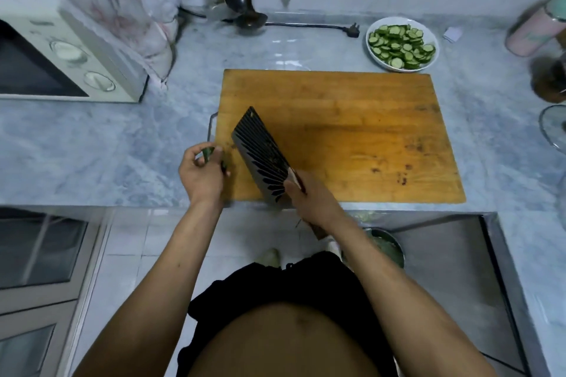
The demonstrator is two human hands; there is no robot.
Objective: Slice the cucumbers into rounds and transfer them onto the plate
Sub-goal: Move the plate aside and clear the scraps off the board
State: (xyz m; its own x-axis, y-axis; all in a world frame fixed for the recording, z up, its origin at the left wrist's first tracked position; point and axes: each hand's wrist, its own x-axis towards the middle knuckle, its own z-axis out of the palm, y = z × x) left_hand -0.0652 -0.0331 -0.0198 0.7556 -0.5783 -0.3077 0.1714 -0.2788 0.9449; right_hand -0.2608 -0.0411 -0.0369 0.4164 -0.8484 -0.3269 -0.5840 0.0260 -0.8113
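Note:
A white plate (374, 54) at the back right of the counter is piled with cucumber rounds (401, 46). The wooden cutting board (352, 131) lies in the middle of the counter. My right hand (309, 199) grips the handle of a dark ribbed cleaver (260, 153), whose blade lies tilted over the board's front left corner. My left hand (200, 174) is at the board's left edge and pinches small green cucumber end pieces (209, 154) in its curled fingers.
A microwave (61, 61) with a plastic bag on top stands at the left. Ladles and spoons hang on the back wall. A pink canister (533, 30) and a glass lid are at the right. A power plug (352, 30) lies behind the board. A metal bowl (386, 246) sits below the counter.

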